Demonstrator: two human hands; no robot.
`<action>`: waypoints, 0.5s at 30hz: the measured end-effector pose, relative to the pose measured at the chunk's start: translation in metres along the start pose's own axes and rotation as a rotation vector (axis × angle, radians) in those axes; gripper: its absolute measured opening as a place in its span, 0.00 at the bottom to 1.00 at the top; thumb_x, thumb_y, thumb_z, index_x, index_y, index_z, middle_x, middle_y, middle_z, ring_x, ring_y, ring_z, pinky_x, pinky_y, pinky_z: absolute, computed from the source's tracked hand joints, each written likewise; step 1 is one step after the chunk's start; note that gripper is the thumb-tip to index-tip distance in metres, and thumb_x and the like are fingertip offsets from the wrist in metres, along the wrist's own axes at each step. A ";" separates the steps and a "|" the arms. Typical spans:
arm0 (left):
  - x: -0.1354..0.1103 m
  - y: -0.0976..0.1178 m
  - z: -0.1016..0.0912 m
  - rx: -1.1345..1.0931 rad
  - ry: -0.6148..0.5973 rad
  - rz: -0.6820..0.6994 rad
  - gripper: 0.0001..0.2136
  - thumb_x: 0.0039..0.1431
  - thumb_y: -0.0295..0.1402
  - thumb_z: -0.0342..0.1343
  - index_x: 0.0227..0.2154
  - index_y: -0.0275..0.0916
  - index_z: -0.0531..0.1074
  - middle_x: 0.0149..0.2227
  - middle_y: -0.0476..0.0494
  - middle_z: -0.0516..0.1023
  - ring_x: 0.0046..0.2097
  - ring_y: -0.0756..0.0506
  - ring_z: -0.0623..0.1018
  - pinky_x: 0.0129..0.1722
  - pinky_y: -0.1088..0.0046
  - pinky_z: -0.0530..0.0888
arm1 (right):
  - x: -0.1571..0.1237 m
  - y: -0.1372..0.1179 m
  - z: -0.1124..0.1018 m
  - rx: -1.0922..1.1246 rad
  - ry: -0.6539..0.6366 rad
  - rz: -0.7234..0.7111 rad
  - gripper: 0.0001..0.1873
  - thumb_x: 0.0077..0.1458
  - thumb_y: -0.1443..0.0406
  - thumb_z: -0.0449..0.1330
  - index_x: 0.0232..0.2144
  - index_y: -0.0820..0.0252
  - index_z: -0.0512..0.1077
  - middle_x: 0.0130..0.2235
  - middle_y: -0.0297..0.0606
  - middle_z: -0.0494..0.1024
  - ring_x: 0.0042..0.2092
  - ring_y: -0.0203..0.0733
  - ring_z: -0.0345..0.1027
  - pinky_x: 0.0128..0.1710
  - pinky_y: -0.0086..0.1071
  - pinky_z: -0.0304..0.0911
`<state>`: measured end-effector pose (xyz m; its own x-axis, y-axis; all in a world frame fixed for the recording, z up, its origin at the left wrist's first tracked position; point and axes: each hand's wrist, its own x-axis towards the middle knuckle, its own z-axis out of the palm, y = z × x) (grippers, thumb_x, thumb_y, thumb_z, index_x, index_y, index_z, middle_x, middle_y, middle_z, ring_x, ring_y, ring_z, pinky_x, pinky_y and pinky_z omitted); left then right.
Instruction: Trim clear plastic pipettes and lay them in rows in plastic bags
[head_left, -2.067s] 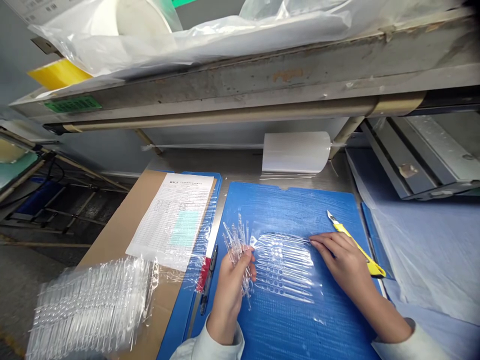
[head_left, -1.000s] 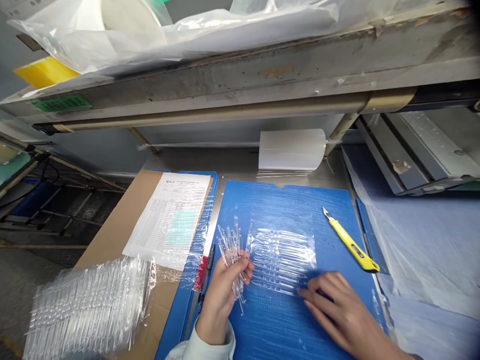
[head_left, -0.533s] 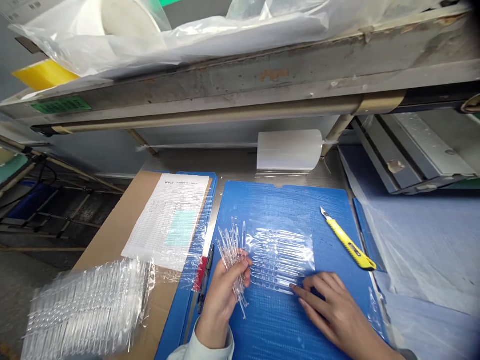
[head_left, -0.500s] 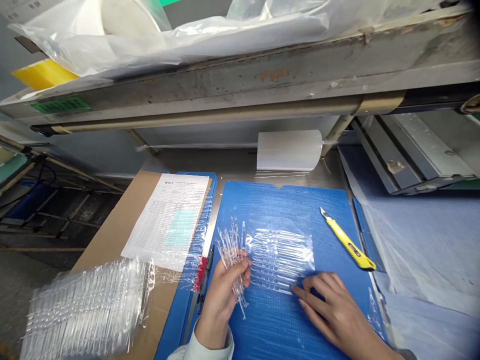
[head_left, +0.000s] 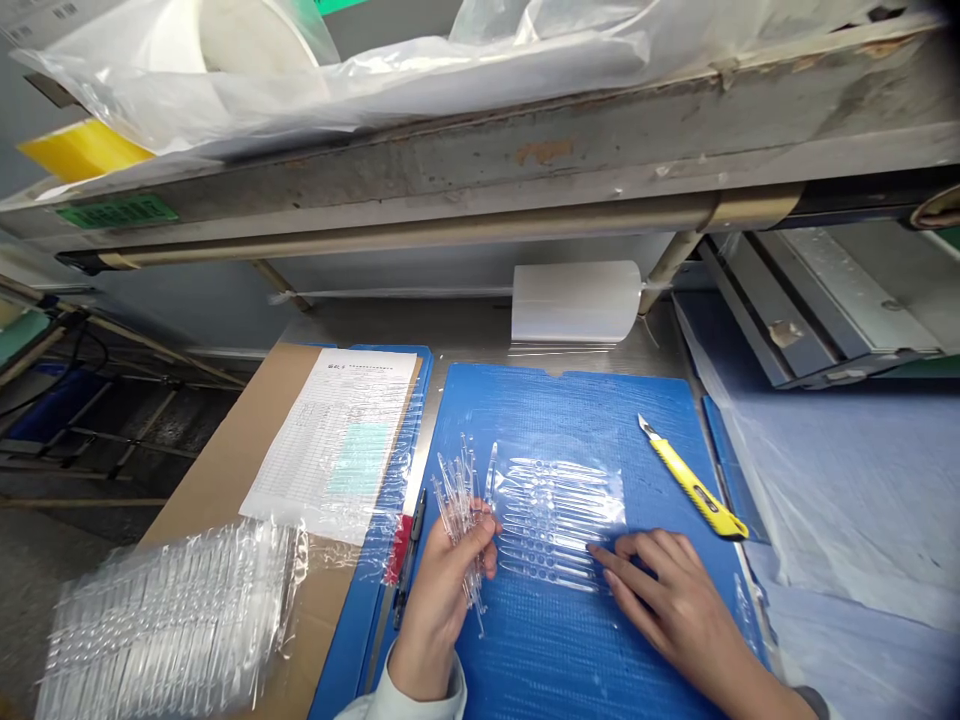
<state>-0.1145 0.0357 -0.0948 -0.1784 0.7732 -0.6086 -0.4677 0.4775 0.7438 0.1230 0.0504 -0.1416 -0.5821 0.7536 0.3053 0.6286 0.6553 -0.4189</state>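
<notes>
While the left hand [head_left: 446, 570] has its grip wrapped around a loose bunch of clear sticks [head_left: 457, 500], the right hand [head_left: 661, 582] reaches the right end of a stick row [head_left: 559, 520] on the blue board [head_left: 525, 660]; whether its grip pinches any, I cannot tell.

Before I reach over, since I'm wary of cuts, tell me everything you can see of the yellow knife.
The yellow knife has a plastic-looking handle with a dark slot toward its rear; its bare metal blade points away and left. It lies slantwise on the blue mat, rear end by the right edge, apart from the right hand.
</notes>
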 end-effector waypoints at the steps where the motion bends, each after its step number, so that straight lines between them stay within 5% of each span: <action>1: 0.000 0.000 0.000 -0.006 -0.002 -0.001 0.15 0.43 0.34 0.65 0.33 0.35 0.69 0.28 0.49 0.73 0.21 0.55 0.67 0.21 0.77 0.64 | 0.000 0.001 0.000 -0.001 -0.001 -0.004 0.14 0.56 0.69 0.54 0.45 0.57 0.71 0.32 0.38 0.71 0.34 0.39 0.62 0.34 0.35 0.54; 15: 0.002 0.001 -0.001 0.025 -0.007 -0.023 0.15 0.44 0.35 0.65 0.33 0.35 0.68 0.27 0.47 0.75 0.24 0.52 0.72 0.26 0.75 0.69 | 0.014 0.010 0.000 -0.043 0.032 0.036 0.11 0.58 0.67 0.52 0.41 0.59 0.73 0.31 0.38 0.71 0.33 0.39 0.61 0.34 0.35 0.52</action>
<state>-0.1158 0.0370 -0.0956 -0.1622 0.7647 -0.6237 -0.4502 0.5051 0.7363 0.1211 0.0677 -0.1412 -0.5428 0.7773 0.3181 0.6703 0.6292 -0.3934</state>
